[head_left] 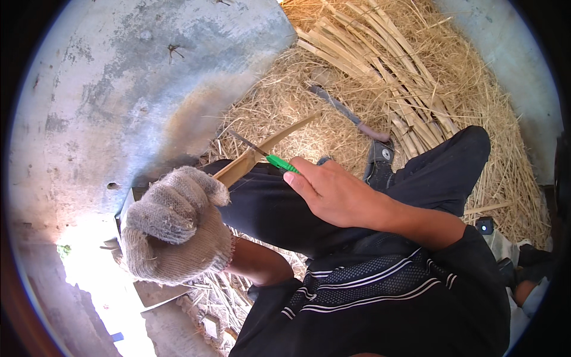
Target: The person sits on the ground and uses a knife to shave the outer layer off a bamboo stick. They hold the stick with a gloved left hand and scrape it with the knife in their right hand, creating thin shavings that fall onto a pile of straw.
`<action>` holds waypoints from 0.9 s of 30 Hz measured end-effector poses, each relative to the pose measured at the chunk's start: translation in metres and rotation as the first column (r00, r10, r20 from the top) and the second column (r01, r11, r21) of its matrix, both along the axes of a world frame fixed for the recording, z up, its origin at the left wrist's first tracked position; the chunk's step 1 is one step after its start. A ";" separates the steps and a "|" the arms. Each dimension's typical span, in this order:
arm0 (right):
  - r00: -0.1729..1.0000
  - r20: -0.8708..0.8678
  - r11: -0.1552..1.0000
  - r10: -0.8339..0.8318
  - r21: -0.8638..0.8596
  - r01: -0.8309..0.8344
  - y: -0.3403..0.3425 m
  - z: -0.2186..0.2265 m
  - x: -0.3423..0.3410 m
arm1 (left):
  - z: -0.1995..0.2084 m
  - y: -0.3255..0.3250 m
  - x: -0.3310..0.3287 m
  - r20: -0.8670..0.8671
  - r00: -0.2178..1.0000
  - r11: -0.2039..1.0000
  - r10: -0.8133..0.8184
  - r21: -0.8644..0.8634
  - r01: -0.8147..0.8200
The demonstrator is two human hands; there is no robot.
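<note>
My left hand (178,229), in a worn off-white knitted glove, is closed round the near end of a split bamboo strip (238,169). The strip slants up and to the right over my thigh. My bare right hand (336,193) grips a knife by its green handle (281,163). Its thin dark blade (245,141) crosses the strip around the middle, pointing up and left. Whether the edge bites into the bamboo I cannot tell. The gloved fingers hide the strip's near end.
A long tool with a dark metal part and wooden handle (373,132) lies on the straw (267,98) near my shoe (379,160). Beyond it spreads a bundle of bamboo strips (386,50). A stained concrete wall (119,77) rises at left. A small black device (485,225) sits at right.
</note>
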State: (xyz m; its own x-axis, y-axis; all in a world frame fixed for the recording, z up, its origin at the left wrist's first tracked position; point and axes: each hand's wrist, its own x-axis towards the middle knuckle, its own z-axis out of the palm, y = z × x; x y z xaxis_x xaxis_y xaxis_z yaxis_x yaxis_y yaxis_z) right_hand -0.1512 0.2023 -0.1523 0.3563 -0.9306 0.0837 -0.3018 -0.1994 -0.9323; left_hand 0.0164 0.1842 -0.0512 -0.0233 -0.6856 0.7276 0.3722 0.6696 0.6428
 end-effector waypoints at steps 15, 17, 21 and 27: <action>0.999 -0.026 0.999 -0.030 0.017 0.031 0.004 0.000 0.002 | -0.003 -0.007 0.012 0.327 0.930 0.971 -0.168 -0.110 0.214; 0.995 -0.087 0.999 -0.051 -0.007 0.051 0.003 -0.004 0.002 | -0.006 -0.008 0.011 0.316 0.930 0.962 -0.185 -0.133 0.236; 0.978 -0.172 0.993 -0.118 -0.048 0.112 -0.003 -0.035 0.013 | -0.018 -0.009 0.019 0.217 0.957 0.954 -0.191 -0.187 0.233; 0.826 -0.551 0.970 -0.120 0.111 0.215 -0.042 -0.158 -0.054 | -0.009 -0.022 -0.008 0.229 0.934 0.929 -0.273 -0.191 0.318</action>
State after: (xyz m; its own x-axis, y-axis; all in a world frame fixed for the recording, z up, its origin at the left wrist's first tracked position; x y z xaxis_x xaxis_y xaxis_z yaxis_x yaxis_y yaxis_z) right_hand -0.2048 0.1606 -0.3100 0.1377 -0.9634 -0.2301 -0.7783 0.0385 -0.6267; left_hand 0.0082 0.1619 -0.0601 -0.3566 -0.4472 0.8203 0.4578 0.6817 0.5707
